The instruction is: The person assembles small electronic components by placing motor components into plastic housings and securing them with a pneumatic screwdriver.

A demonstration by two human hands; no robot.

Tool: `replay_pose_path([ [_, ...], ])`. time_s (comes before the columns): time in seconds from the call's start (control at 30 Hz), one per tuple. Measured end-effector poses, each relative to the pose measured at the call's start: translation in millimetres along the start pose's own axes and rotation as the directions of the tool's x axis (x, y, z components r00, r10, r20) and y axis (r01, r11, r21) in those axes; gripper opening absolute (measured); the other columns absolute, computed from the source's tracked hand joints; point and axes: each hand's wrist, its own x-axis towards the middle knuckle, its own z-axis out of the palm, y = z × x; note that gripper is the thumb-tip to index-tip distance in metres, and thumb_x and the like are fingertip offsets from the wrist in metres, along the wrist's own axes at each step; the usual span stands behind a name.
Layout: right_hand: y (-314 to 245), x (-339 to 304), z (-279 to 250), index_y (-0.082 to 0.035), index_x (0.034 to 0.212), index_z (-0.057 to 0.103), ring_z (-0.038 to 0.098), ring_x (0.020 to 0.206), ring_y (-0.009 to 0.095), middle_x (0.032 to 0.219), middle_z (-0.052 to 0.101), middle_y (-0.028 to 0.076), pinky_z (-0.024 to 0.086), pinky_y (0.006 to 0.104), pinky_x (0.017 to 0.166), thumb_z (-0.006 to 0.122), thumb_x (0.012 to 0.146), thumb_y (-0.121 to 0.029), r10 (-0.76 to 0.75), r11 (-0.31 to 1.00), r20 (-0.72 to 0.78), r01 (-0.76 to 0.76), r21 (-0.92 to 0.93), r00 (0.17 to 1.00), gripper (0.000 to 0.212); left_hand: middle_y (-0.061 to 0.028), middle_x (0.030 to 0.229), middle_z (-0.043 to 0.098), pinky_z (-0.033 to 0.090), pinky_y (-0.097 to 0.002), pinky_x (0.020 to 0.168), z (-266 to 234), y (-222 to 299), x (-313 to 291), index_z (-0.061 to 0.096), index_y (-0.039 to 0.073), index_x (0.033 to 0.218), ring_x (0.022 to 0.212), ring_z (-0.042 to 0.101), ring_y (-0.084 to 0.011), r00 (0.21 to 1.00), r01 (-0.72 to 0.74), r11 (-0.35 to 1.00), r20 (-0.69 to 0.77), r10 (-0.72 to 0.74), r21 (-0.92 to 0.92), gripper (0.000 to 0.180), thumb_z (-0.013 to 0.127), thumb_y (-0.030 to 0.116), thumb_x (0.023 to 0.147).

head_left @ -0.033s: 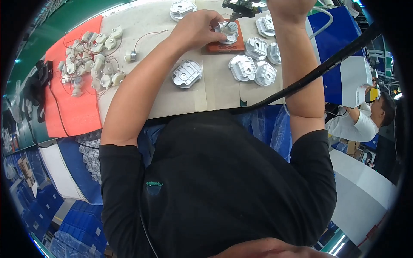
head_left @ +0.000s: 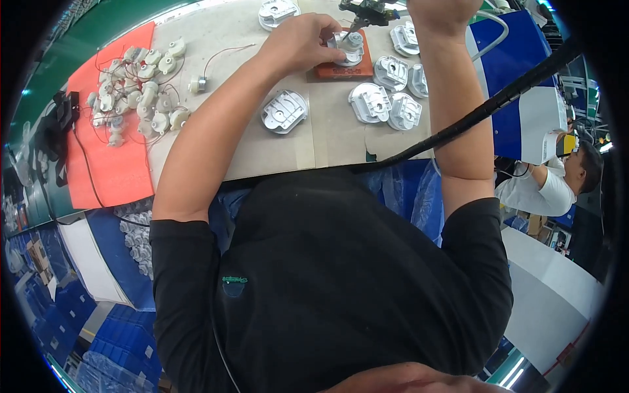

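Observation:
My left hand (head_left: 303,42) holds a round white plastic housing (head_left: 352,57) by its edge, thumb at the near side and fingers at the far side. The housing sits on an orange-red block (head_left: 341,73) on the table. Just above it, the thin tip of a black tool head (head_left: 367,13) points down at the housing. My right hand (head_left: 445,14) is raised at the upper edge, right of the tool head. It looks closed, but the picture edge cuts it off and whatever it grips is hidden.
Several similar housings (head_left: 370,103) lie right of the block; another (head_left: 285,112) lies nearer me. Small wired motors (head_left: 147,98) are heaped on an orange-red sheet (head_left: 108,177) at left. A black sleeved cable (head_left: 485,108) crosses my right forearm. A co-worker (head_left: 550,183) is at far right.

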Motion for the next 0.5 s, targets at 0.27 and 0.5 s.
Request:
replay_pose_path([
  [0.27,39,43,-61,-0.007,0.116,0.056,0.047,0.075,0.005,0.090,0.053,-0.005,0.038,0.0203,0.065,0.069,0.097,-0.023,-0.562,0.474,0.547,0.784,-0.401,0.620,0.028,-0.0058,0.093,0.071,0.055,-0.0290,0.079,-5,0,0,0.071,0.007,0.117,0.083,0.064,-0.0152,1.000,-0.014,0.999,0.000,0.014,-0.052,0.049,0.087,0.025,0.075],
  [0.5,44,28,-57,-0.005,0.118,0.056,0.050,0.075,0.005,0.088,0.053,-0.005,0.040,0.0185,0.065,0.071,0.097,-0.025,-0.512,0.555,0.441,0.675,-0.486,0.737,0.033,-0.0159,0.089,0.072,0.055,-0.0345,0.077,-16,13,2,0.070,-0.001,0.103,0.082,0.070,-0.0279,1.000,-0.025,0.997,-0.007,0.024,-0.072,0.042,0.083,0.024,0.072],
])
